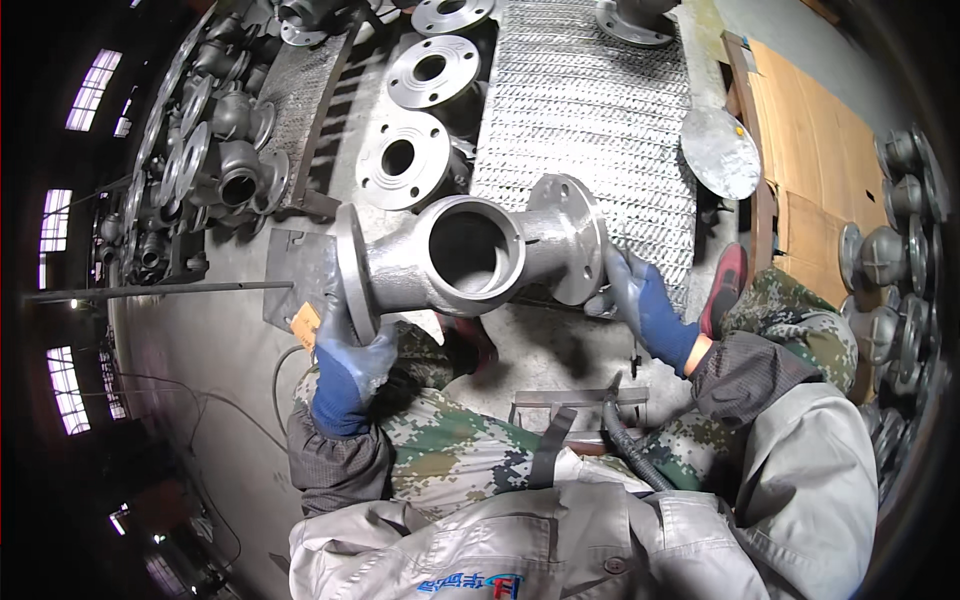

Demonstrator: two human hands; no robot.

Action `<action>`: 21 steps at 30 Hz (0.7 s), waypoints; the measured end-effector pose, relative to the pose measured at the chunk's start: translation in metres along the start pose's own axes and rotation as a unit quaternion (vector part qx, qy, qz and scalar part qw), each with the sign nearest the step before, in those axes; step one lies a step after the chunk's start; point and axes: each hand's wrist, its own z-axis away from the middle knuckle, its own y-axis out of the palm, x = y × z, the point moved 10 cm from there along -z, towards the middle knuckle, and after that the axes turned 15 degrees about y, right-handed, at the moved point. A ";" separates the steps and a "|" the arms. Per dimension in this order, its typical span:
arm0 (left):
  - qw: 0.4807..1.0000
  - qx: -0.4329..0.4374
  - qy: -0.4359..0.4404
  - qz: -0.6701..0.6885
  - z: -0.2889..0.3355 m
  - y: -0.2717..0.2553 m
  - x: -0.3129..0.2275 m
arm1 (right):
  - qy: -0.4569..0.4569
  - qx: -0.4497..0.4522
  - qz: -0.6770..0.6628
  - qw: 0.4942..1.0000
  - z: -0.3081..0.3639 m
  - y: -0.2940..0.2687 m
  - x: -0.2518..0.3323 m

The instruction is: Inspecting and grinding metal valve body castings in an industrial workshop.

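A grey metal valve body [400, 268] with a round flange at each end and a wide round opening in its middle is held up before me. The opening faces up toward the camera. My left hand [350, 340], in a blue and grey work glove, is closed on the left flange [352, 270]. On the other side, my right hand [640, 295], gloved alike, grips the lower edge of the right flange [585, 240]. The fingertips behind both flanges are partly hidden. Beyond the valve body lies a ridged metal-topped bench [580, 110].
Flanged castings [405, 160] stand in a row left of the bench, and more valve bodies [235, 150] crowd a rack at far left. A round plate [720, 153] sits at the bench's right side. Cardboard [815, 150] and further castings [880, 255] are at right. A cable [275, 390] trails across the floor.
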 end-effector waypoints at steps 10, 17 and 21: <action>1.000 -0.009 0.027 0.013 0.001 -0.003 -0.005 | 0.075 0.014 -0.051 0.996 0.020 0.006 -0.032; 0.998 0.010 0.006 0.063 0.003 -0.001 0.015 | 0.007 0.028 -0.067 0.997 0.011 0.008 -0.029; 1.000 -0.001 -0.008 0.015 -0.002 -0.003 0.014 | -0.026 0.021 -0.034 0.999 0.007 0.004 -0.011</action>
